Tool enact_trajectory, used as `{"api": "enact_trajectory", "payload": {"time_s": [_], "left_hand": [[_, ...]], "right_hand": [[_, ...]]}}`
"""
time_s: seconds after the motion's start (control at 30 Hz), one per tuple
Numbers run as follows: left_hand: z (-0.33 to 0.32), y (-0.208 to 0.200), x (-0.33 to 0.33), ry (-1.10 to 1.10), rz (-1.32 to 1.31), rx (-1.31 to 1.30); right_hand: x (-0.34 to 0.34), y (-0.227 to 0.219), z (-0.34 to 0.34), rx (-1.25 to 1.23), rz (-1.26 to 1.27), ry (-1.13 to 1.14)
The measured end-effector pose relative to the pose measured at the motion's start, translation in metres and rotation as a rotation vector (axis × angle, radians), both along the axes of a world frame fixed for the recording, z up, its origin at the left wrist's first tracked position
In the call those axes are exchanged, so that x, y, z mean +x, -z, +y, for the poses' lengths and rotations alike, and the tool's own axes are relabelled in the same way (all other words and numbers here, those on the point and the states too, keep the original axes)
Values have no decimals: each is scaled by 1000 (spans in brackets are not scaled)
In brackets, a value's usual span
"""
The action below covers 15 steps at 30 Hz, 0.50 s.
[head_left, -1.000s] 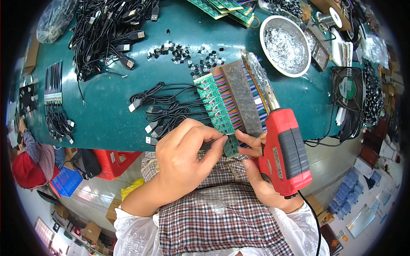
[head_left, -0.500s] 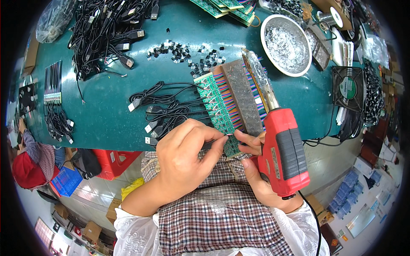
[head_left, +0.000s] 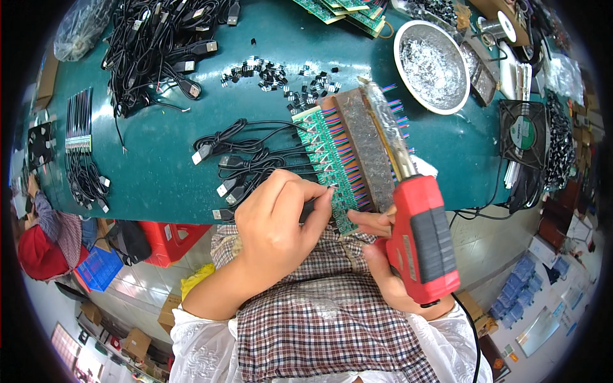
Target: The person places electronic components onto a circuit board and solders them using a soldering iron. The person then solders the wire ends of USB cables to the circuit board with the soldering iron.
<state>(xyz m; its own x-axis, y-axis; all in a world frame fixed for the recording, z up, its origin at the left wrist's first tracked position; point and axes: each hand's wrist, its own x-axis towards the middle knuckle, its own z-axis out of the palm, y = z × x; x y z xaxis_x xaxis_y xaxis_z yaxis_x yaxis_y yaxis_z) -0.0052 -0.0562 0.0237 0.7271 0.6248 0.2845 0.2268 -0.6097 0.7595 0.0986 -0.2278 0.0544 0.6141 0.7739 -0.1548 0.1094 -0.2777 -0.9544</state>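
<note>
A green circuit board strip (head_left: pixel 327 159) lies near the table's front edge, with several black USB cables (head_left: pixel 246 159) joined along its left side and coloured wires on its right. My left hand (head_left: pixel 274 214) is closed in a pinch at the board's lower half, on a thin wire end mostly covered by the fingers. In my right hand (head_left: pixel 391 281) is a red and black soldering gun (head_left: pixel 421 239), its metal barrel pointing up and away. That hand's fingertips touch the board's near end. A heavy grey-brown bar (head_left: pixel 365 147) rests across the coloured wires.
Small black components (head_left: pixel 271 75) lie scattered behind the board. A tangled cable heap (head_left: pixel 153 54) is at the far left. A white-rimmed bowl (head_left: pixel 461 96) of silvery bits and a square fan (head_left: pixel 522 134) stand to the right. The gun's cord (head_left: pixel 474 325) hangs by my right arm.
My left hand's pinch has moved slightly up and left along the board. My right fingers and the soldering gun have shifted a little; the gun stays in my grip.
</note>
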Motion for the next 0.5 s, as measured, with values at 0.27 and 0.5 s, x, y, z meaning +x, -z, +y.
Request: {"api": "enact_trajectory", "payload": {"time_s": [0.27, 0.5], "left_hand": [[0, 10, 3, -39, 4, 59], [1, 15, 5, -55, -7, 85]], "right_hand": [[15, -23, -39, -261, -102, 25], [16, -14, -91, -276, -132, -108]]}}
